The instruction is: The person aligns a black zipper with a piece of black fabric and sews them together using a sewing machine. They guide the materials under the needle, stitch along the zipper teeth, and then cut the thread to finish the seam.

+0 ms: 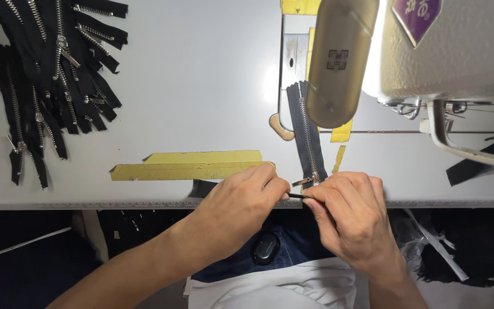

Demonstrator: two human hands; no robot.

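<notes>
A black zipper (306,129) with silver teeth lies on the white table (201,74), running from under the sewing machine head (341,57) down to the front edge. Its silver slider (310,180) sits at the near end. My left hand (241,203) and my right hand (347,214) meet at the table's edge, both pinching the near end of the zipper tape between thumb and fingers, just beside the slider.
A pile of black zippers (52,68) with silver pulls lies at the back left. Yellow tape strips (190,165) are stuck to the table left of my hands. The cream sewing machine body (447,46) fills the top right. A black strap (481,160) lies at right.
</notes>
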